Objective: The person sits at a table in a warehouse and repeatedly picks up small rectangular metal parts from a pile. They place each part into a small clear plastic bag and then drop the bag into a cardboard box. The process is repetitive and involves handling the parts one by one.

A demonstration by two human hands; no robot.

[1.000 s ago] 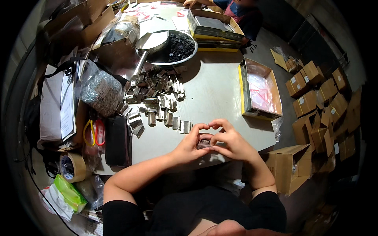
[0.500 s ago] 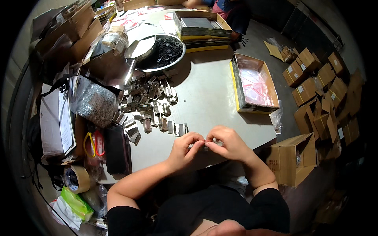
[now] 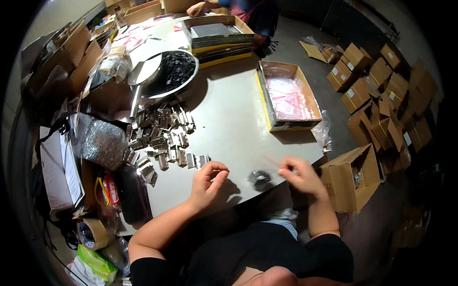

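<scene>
My left hand (image 3: 208, 185) is raised over the near part of the table (image 3: 229, 128), fingers curled and thumb tip a little apart from the index finger. Nothing shows between them. My right hand (image 3: 301, 176) is closed at the fingertips near the table's right corner, pinching what looks like a small clear plastic bag (image 3: 272, 162) with a red edge, smeared by motion. A dark lump in shiny clear plastic (image 3: 260, 178) shows just left of that hand; whether it is inside the bag is too blurred to tell. Metal hinge-like pieces (image 3: 164, 131) lie heaped beyond my left hand.
A metal bowl (image 3: 194, 71) of black parts, with a scoop (image 3: 145, 71), stands at the far left. An open box (image 3: 312, 100) of clear red-lined bags sits at the right. Cartons (image 3: 350, 176) are on the floor. A co-worker's hand (image 3: 195, 8) shows across the table.
My hands have parted from their shared pinch at the red edge. The right one moved right with the bag; the left moved slightly left. The whole view has shifted a little.
</scene>
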